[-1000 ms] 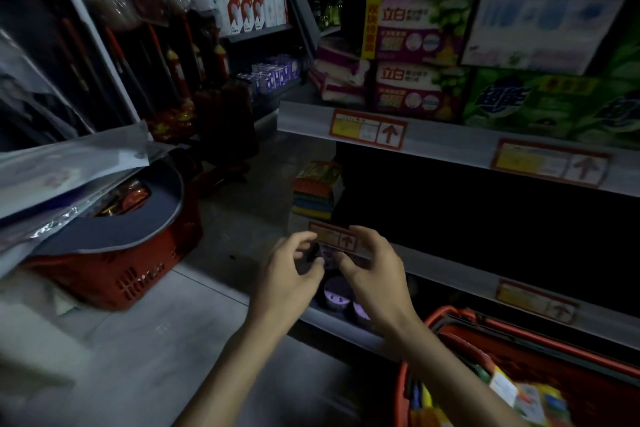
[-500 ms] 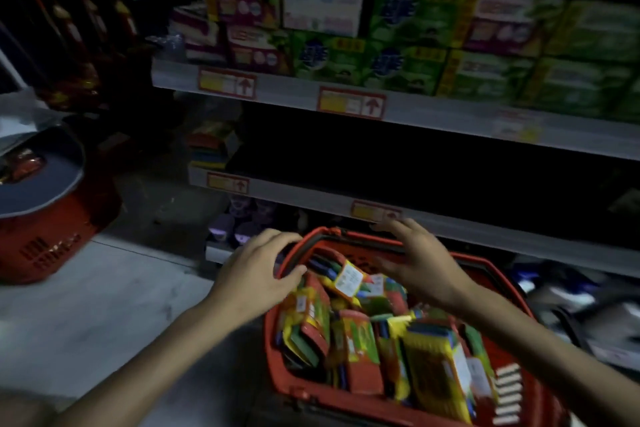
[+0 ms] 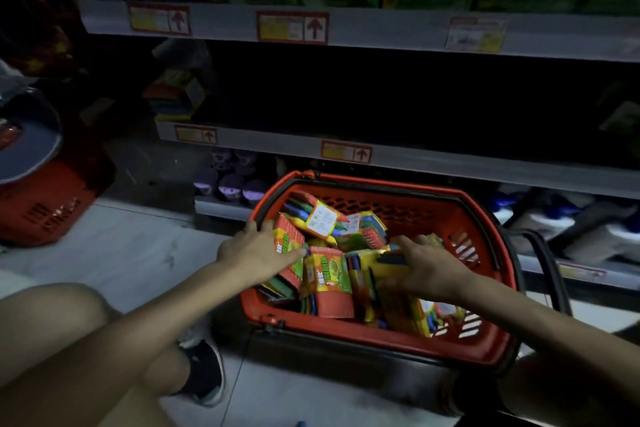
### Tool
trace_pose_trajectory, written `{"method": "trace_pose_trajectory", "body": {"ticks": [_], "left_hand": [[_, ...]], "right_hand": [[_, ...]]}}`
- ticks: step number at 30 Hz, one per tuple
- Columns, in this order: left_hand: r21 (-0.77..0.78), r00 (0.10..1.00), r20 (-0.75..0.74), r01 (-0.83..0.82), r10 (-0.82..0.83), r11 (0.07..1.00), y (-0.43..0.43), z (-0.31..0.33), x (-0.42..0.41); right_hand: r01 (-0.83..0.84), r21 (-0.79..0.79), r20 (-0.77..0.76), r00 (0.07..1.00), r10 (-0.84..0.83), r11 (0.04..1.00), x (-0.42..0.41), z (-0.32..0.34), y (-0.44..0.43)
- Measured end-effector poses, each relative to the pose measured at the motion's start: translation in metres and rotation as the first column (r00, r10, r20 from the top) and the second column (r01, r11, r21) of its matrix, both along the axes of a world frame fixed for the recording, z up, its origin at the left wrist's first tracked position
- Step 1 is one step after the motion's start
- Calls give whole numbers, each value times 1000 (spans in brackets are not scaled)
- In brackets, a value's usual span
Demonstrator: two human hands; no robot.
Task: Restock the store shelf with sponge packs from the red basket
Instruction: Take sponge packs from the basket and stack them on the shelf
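Sponge packs [image 3: 327, 274] lie heaped in the red basket [image 3: 346, 328], lower centre of the frame, with both hands in it.
The left hand [image 3: 254, 251] pinches an upright pack [image 3: 289, 246] at the basket's left edge. The right hand [image 3: 427, 269] has its fingers [image 3: 410, 246] curled over a yellow pack [image 3: 379, 262]. Each pack should probably be lifted clear of its neighbours, then stood face out on the dark middle shelf [image 3: 433, 159] above.

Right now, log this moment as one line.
stage: picking from red basket | left hand: grips sponge pack | right hand: on yellow pack, grip unclear | shelf: stack at left
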State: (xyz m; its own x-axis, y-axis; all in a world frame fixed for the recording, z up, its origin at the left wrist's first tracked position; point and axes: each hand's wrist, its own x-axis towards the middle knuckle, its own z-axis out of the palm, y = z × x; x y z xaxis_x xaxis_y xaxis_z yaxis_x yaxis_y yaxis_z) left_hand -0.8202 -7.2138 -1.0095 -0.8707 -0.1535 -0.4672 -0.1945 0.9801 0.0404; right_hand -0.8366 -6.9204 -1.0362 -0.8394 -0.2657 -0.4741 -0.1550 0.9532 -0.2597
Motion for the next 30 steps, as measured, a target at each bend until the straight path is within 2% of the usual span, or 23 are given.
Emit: {"method": "trace_pose_trajectory", "body": {"ticks": [4, 9, 12, 14, 17, 19, 21, 23, 25, 28, 30], "left_hand": [[-117, 998, -17, -55, 54, 992, 15, -17, -4], [-182, 997, -71, -26, 13, 983, 17, -24, -4], [-71, 989, -150, -21, 10, 997, 8, -18, 2], [109, 980, -168, -93, 110, 990, 3, -13, 5], [363, 941, -185, -203, 284, 910, -6, -7, 5], [482, 903, -179, -266, 391, 835, -15, -2, 2], [599, 857, -123, -338, 501, 726, -22, 5, 0], [736, 789, -59, -379, 612, 560, -28, 11, -1], [838, 762, 30, -372, 647, 400, -29, 21, 0], [937, 763, 142, -309, 630, 164, -24, 35, 2], [959, 766, 197, -280, 612, 41, -19, 41, 3]], "right_hand": [[36, -45, 15, 999, -35, 998, 3, -17, -7], [95, -166, -85, 990, -110, 982, 0, -18, -3], [111, -253, -157, 976, -154, 961, -5, 7, -3], [133, -351, -184, 961, -208, 927, -8, 22, -2], [273, -539, -88, 922, -376, 796, -11, 38, -2], [362, -618, 32, 899, -438, 698, -11, 47, -2], [345, -661, 5, 890, -456, 667, -9, 54, -1], [228, -705, -138, 884, -446, 671, -3, 60, -4], [55, -707, -317, 866, -386, 705, 3, 62, -8], [-141, -550, -571, 783, -247, 823, 6, 59, -11], [-221, -415, -684, 715, -142, 883, 5, 58, -11]]}}
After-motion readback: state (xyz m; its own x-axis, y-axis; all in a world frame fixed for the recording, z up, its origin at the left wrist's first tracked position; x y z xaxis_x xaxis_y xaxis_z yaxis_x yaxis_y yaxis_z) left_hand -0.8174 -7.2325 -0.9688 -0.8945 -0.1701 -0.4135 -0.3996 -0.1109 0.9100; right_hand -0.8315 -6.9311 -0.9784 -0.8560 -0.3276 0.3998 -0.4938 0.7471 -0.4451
